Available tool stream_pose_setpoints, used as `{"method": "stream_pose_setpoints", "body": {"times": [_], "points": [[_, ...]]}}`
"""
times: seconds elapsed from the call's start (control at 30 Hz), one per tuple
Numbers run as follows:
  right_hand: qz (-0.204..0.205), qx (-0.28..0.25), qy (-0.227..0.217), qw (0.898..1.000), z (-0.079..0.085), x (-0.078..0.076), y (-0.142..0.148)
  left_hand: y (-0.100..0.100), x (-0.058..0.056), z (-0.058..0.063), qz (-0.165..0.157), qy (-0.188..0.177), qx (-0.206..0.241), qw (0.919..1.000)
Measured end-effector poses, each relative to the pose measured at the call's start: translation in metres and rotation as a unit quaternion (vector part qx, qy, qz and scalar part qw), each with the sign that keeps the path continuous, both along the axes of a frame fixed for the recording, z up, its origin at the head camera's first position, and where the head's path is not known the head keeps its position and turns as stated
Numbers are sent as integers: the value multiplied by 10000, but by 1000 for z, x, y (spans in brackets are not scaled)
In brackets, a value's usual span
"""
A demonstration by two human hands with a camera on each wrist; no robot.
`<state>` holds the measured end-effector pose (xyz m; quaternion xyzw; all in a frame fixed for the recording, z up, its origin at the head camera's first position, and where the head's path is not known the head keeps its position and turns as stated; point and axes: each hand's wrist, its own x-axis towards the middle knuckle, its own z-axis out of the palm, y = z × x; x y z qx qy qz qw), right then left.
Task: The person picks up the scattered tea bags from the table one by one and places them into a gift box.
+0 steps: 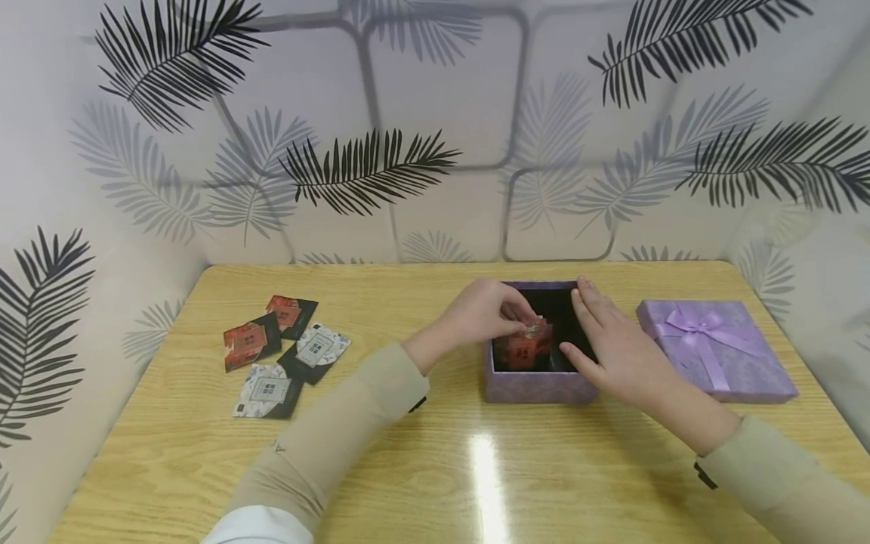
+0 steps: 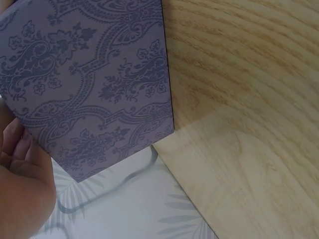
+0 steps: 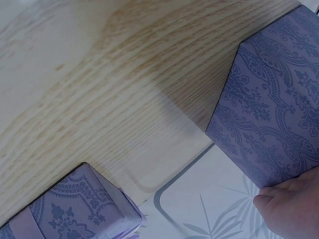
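Note:
An open purple patterned box (image 1: 540, 387) stands on the table, its dark inside facing up. My left hand (image 1: 484, 310) reaches over its left side and pinches the top of a red and black packet (image 1: 522, 350) inside. Whether more packets lie under that one cannot be made out. My right hand (image 1: 621, 351) rests on the box's right rim, fingers stretched toward the back corner and thumb over the opening. Both wrist views show the box's outer walls (image 2: 89, 89), with part of each hand at the rim; the packet is hidden there.
Purple box lid (image 1: 737, 370) with a ribbon bow lies to the right of the box. On the table's left, several packets lie loosely together, among them a red one (image 1: 246, 344) and a white one (image 1: 261, 389). A leaf-patterned cloth (image 1: 435, 204) hangs behind the table.

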<state>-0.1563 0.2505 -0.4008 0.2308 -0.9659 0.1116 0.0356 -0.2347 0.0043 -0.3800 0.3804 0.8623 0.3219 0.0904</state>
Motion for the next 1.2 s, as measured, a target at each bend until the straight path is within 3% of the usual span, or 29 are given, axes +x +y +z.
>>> {"method": "stream_pose_setpoints", "body": {"times": [0.63,0.93,1.2], "points": [[9,4,-32,10000,1,0,0,-17,3,7,449,-580,884,9934],[4,36,-59,10000,-1,0,0,-59,-2,13,1108,-308,915,9891],[23,29,-69,10000,0,0,-1,-112,-4,7,1689,-270,1018,9800]]}}
